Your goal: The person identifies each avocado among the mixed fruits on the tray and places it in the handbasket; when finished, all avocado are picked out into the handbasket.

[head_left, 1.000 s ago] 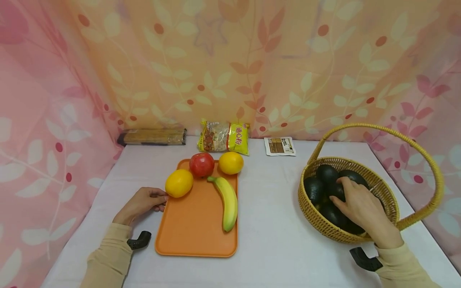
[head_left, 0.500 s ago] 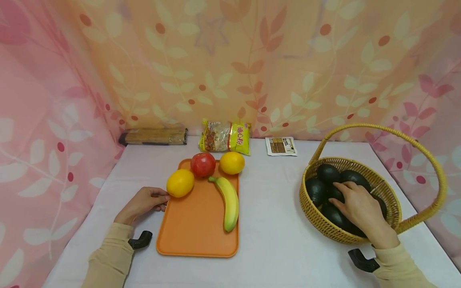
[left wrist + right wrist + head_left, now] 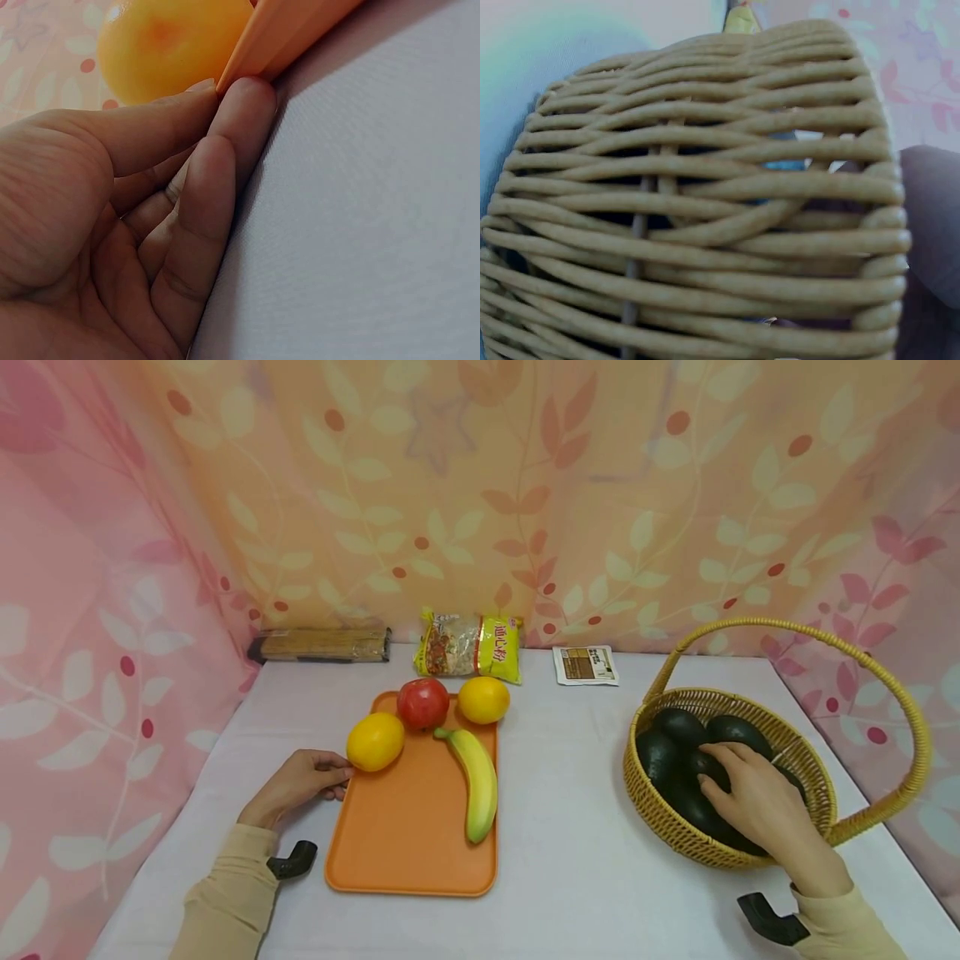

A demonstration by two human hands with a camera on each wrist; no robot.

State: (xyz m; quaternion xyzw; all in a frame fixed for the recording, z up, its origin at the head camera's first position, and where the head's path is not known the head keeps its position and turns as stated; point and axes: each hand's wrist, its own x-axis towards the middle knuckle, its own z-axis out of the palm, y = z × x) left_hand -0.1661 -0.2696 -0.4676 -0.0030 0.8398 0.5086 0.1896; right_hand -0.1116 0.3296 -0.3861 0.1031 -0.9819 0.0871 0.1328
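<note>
My left hand (image 3: 303, 781) pinches the left edge of an orange tray (image 3: 405, 852) between thumb and fingers. The left wrist view shows the tray's rim (image 3: 289, 45) at the fingertips, beside a lemon (image 3: 165, 45). On the tray lie that lemon (image 3: 375, 742), a red round fruit (image 3: 423, 703) and a banana (image 3: 480, 789); another lemon (image 3: 483, 700) sits at its far right corner. My right hand (image 3: 768, 806) reaches into a wicker basket (image 3: 660, 831), thumb and fingers round a dark avocado (image 3: 707, 767) among several others. The basket's weave (image 3: 705, 217) hides most of the hand in the right wrist view.
The basket's tall handle (image 3: 795, 625) arches over its right side. Along the back lie a bundle of thin sticks (image 3: 322, 645), a yellow bag of pasta (image 3: 468, 646) and a small flat packet (image 3: 585, 665). Floral curtains (image 3: 480, 485) enclose the table.
My right hand has shifted slightly within the basket, and the avocados near its fingers have moved a little. My left hand keeps its place at the tray's edge.
</note>
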